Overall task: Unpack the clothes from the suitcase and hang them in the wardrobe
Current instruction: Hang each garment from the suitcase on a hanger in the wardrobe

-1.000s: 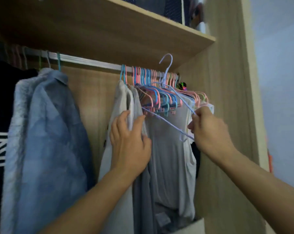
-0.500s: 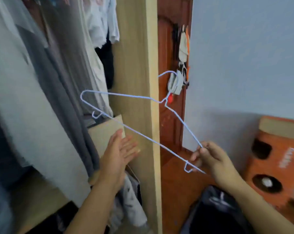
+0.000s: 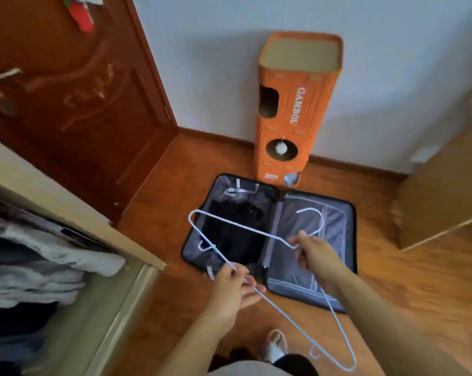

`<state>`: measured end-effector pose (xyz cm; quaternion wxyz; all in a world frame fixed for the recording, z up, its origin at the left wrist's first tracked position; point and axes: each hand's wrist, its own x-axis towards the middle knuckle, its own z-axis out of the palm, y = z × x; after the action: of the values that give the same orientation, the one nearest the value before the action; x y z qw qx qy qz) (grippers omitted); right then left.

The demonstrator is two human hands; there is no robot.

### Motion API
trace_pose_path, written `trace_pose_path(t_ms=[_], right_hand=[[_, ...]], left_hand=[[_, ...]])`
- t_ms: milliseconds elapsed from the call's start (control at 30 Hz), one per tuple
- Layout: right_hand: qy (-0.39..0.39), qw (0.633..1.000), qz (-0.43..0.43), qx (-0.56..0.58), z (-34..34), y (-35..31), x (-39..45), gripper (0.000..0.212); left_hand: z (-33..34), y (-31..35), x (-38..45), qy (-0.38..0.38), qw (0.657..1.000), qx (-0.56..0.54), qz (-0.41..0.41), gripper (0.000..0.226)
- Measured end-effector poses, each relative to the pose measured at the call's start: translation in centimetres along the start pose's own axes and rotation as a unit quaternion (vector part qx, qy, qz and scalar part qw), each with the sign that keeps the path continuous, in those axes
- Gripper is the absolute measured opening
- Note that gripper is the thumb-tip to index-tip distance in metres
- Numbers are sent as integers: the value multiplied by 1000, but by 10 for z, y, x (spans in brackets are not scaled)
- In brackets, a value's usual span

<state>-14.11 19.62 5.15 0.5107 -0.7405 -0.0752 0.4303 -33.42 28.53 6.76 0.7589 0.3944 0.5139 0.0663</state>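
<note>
Between the hands, held out over the floor, a thin pale-blue wire hanger (image 3: 230, 226) lies nearly flat. The left hand (image 3: 233, 290) pinches its bottom bar between thumb and fingertips, the other fingers loosely spread. The right hand (image 3: 314, 255) grips the neck just below the hook, which curls up over the suitcase. Held at two points like this, the light wire frame is kept steady and spread open, probably so a garment can be threaded onto it.

Just beyond the hands, the suitcase (image 3: 348, 240) lies open flat on the wooden floor, both halves showing. Its left half holds a dark, bunched piece of clothing (image 3: 234, 226), seemingly the only item left to unpack; loose pale straps lie at the edges. Its right half shows only grey lining behind a zipped or stitched panel, and whether anything sits under that cannot be told.

At the left, near side, the wardrobe (image 3: 74, 210) stands open, with blurred light and dark clothes inside. A brown door (image 3: 74, 104) fills the far left. Against the far wall, just behind the suitcase, stands a tall orange box (image 3: 294, 109) with cut-out holes. A light wooden cabinet (image 3: 441, 191) is at the right. A slippered foot (image 3: 274, 344) shows at the near edge.
</note>
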Motion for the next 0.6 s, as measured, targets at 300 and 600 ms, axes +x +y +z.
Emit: trace_pose_path(t_ms=[300, 600], right_hand=[[166, 983, 69, -35, -77, 22, 107, 35], [236, 966, 110, -6, -31, 189, 325, 20]], left_hand=[[55, -16, 113, -101, 973, 143, -148, 15], [-55, -147, 399, -68, 879, 431, -192, 19]])
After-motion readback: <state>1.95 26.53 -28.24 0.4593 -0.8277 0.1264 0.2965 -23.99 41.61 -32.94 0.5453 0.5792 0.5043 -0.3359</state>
